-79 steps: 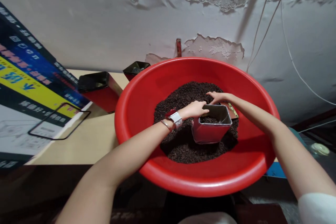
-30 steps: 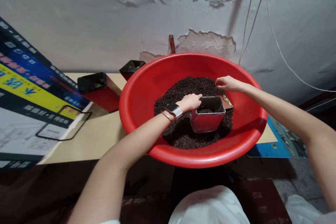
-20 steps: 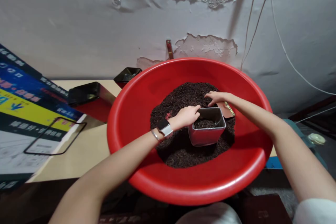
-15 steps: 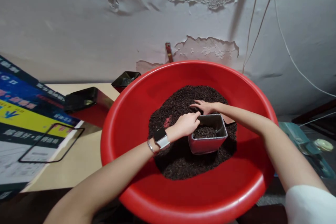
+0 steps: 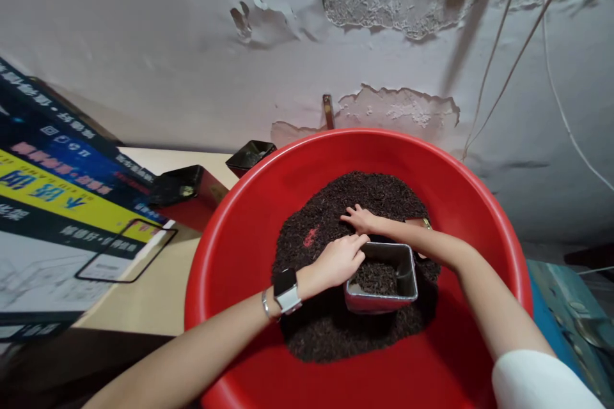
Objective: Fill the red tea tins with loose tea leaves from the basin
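A large red plastic basin [image 5: 230, 249] holds a heap of dark loose tea leaves [image 5: 374, 195]. A square red metal tin [image 5: 381, 278] stands in the heap, partly filled with leaves. My left hand [image 5: 338, 259], with a watch and a bangle at the wrist, rests on the tin's left rim, fingers together and slightly curled. My right hand [image 5: 361, 218] lies flat on the leaves just behind the tin, fingers spread. The tin's hinged lid [image 5: 422, 223] peeks out behind my right forearm.
Two open red tins [image 5: 189, 188] [image 5: 250, 154] stand on the beige table [image 5: 153, 284] left of the basin. A printed carton [image 5: 52, 204] lies at far left. A peeling wall [image 5: 192, 45] with hanging cables rises behind. Blue-green objects [image 5: 570, 326] sit at right.
My right hand moved left across the leaves, from behind the tin's right corner to behind its left corner. The tin holds more leaves. My left hand stays at the tin's rim.
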`<state>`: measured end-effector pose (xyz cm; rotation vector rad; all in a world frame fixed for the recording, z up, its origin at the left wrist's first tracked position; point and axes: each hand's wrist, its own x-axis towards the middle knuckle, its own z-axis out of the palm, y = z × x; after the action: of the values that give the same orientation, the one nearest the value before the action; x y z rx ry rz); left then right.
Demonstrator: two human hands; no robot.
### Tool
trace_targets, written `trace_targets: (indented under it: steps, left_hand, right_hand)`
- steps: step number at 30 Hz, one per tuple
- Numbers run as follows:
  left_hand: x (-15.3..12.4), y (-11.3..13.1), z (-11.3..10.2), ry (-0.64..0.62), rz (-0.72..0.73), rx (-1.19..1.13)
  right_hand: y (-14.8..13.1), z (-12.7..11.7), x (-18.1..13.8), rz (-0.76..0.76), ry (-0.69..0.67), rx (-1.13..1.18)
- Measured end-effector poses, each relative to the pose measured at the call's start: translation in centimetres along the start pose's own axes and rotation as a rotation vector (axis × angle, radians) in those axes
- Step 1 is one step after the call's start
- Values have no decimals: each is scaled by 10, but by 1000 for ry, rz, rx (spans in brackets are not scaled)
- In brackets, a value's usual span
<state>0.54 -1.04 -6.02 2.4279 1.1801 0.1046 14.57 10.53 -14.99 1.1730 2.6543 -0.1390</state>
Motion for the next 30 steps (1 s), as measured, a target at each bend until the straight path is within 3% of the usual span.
trace_targets:
  steps: [4,8,11,14,16,18,24,30]
  left_hand:
    - [2,-1,-5,-21,21,0]
    - [7,-6,-19,-39,21,-88]
    - [15,-15,-28,142,-43,-240]
    - [22,-26,-31,349,-136,-323]
    - [24,-30,-32,417,-162,-312]
    - [24,-30,-32,438,-169,-270]
    - [20,-18,-34,347,-163,-73]
    - [22,-16,-32,137,84,47]
  right_hand:
    - [8,-11,-30,19,-1,18]
    - [18,-45,-68,157,62,68]
    - [12,-82,-104,242,279,167]
    - [-14,-111,-138,183,493,272]
    - [-36,-118,-155,147,515,295]
    - [-55,-117,-166,153,454,278]
    - [-76,-117,-176,175,240,319]
    - [-60,-147,-177,411,320,459]
